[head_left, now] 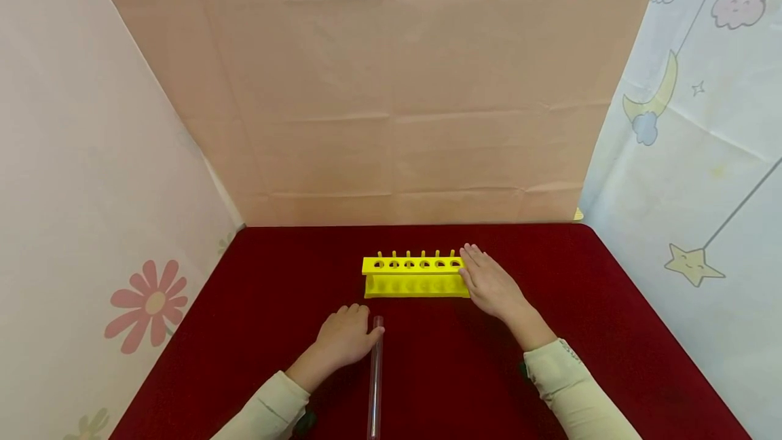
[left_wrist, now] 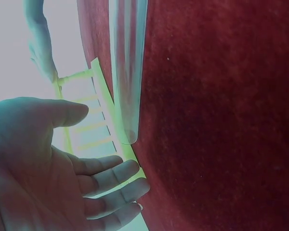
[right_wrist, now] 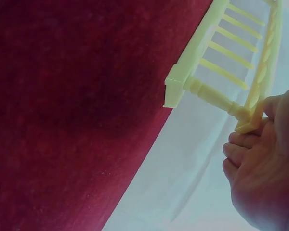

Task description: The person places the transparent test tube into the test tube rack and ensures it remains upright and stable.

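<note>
dark-red tabletop [head_left: 452,372] bore a yellow plastic six-hole rack [head_left: 417,271], pinched, seemingly steadied, by the right hand [head_left: 491,285]; beside a clear cylindrical tube [head_left: 375,386], the empty, loose-fingered left hand [head_left: 343,337] likely needed to grip it next.

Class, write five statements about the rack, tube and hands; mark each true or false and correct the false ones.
1. The right hand touches the right end of the yellow rack. True.
2. The left hand holds nothing. True.
3. The tube stands in the rack. False: the clear tube is outside it.
4. Six holes show along the rack's top. True.
5. The table top is blue. False: the table top is red.
</note>
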The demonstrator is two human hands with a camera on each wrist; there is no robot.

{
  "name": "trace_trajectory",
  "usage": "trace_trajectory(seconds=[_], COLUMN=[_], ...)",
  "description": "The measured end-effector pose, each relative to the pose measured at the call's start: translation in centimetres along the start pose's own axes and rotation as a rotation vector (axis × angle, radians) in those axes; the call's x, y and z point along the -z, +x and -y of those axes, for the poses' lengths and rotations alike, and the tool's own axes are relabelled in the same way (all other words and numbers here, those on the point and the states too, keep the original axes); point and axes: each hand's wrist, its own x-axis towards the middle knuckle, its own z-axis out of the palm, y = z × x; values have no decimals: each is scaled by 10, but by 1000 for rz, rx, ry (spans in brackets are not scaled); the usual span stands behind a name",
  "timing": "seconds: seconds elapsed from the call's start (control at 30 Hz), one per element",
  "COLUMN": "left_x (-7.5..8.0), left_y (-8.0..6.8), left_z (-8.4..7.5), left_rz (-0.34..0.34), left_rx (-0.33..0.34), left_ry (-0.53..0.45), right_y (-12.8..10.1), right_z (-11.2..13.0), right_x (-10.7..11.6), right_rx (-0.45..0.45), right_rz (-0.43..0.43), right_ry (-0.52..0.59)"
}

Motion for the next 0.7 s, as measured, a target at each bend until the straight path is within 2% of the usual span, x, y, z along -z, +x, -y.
trace_trajectory(seconds=[0.4,0.7], left_x=[-6,-3], left_y=[1,-1], left_z=[-3,-8], left_rz=[4,11], left_rx=[15,28], left_ry=[20,19], right_y=[0,-1], right_z=[2,1], right_x=[-3,-3], right_rx=[-8,-12], right_rz=[-14,-28], right_ry=[21,33])
